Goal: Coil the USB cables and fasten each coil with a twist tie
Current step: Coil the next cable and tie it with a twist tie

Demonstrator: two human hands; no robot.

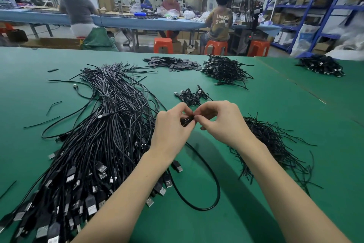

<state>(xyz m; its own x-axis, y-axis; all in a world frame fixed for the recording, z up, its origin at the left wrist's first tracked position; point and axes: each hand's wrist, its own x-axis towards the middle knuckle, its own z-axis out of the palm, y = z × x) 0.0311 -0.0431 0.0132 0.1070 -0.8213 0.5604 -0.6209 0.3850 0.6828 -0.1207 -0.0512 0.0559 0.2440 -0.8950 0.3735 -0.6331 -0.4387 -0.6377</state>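
Above the green table (256, 105), the left hand (173, 124) pinches a small coiled USB cable (187, 120) to keep its loops together while the right hand (220, 120) pinches the twist tie (192, 113) at its middle, apparently to wind it closed

The flat green table top (256, 105) looks matt and smooth, like a coated mat. The big heap of thin black USB cables (102, 124) has slightly glossy plastic sheathing, with black plastic plugs ending in bright, shiny metal shells. The loose pile of thin black twist ties (275, 144) looks dull and wiry. The orange stools (163, 45) are glossy moulded plastic.
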